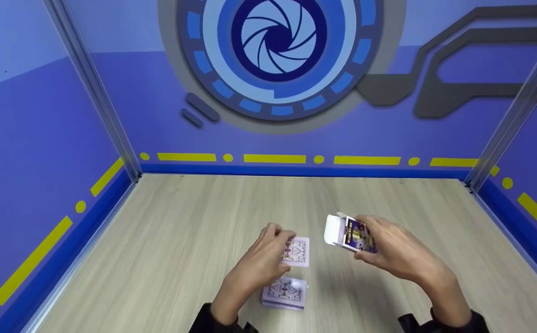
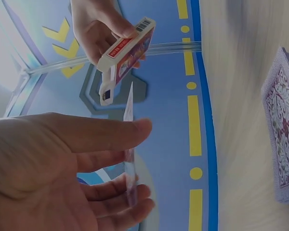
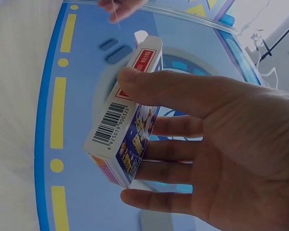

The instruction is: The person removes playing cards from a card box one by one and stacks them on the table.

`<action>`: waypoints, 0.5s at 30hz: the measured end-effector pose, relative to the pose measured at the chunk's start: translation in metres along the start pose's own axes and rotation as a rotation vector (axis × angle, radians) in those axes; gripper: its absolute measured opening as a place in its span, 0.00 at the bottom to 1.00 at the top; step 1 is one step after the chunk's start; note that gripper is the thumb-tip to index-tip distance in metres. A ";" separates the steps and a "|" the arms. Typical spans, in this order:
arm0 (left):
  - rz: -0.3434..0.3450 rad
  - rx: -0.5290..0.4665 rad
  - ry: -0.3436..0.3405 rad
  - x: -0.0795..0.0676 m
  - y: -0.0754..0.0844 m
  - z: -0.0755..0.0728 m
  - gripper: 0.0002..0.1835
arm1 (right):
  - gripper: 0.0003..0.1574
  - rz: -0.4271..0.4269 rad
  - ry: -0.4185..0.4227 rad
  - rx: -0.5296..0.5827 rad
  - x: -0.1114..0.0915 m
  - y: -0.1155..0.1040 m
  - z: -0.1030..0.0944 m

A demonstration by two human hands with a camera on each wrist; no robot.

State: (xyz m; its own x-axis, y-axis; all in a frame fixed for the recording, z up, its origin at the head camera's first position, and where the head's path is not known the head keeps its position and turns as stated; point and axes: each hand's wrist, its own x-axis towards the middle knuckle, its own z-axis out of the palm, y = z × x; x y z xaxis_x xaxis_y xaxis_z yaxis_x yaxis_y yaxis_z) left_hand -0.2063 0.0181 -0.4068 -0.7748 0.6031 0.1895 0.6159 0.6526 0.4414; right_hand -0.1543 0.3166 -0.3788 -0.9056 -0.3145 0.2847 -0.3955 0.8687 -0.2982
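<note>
Right of centre, my right hand [image 1: 402, 247] grips the opened box [image 1: 360, 236]; at lower centre, my left hand [image 1: 264, 256] pinches a card [image 1: 300, 252], neither boxed nor on the deck [image 1: 285, 291] below.

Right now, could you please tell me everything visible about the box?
The box is slim, apparently cardboard, with purple-and-yellow artwork on a broad face, a barcode and red label on a white side. Its white flap is open toward the left hand. The right hand grips it, tilted, above the table.
</note>
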 end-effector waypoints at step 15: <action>-0.123 0.103 -0.298 -0.003 0.001 0.020 0.30 | 0.45 0.052 0.000 0.026 -0.004 0.008 -0.009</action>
State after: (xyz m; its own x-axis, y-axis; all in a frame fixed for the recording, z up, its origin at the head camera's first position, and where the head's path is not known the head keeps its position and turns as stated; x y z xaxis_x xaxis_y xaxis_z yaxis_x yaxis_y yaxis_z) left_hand -0.2002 0.0261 -0.4243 -0.7780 0.6145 -0.1308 0.5432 0.7625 0.3514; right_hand -0.1525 0.3280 -0.3744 -0.9251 -0.2690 0.2681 -0.3515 0.8737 -0.3362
